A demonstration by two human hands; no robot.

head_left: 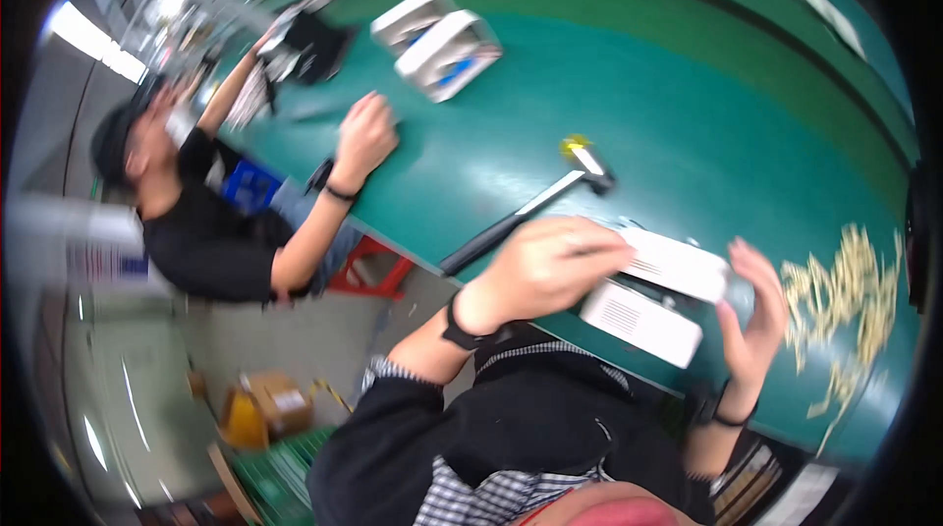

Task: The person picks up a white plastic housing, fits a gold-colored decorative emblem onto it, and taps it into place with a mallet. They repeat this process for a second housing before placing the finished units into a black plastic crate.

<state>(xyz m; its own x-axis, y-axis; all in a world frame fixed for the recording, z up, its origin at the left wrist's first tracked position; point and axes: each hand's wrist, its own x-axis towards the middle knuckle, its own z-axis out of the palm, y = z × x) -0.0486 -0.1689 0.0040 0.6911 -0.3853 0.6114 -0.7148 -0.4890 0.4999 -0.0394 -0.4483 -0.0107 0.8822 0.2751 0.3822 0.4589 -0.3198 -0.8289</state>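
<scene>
Two long white plastic housings lie side by side before me, an upper housing (678,263) and a lower housing (642,323) with a slotted grille. My left hand (555,266) is closed, its fingertips pinched together at the left end of the upper housing. Whatever sits between those fingertips is hidden. Around the right end of the upper housing, my right hand (756,315) has thumb and fingers apart. It looks slightly blurred, and I cannot tell whether it touches the plastic.
A mallet (535,200) with a yellow face lies beyond my left hand on the green table (678,104). Pale strips (845,295) are heaped at the right. Two white housings (447,55) stand farther back. A co-worker (211,241) sits at the left, one fist over the table.
</scene>
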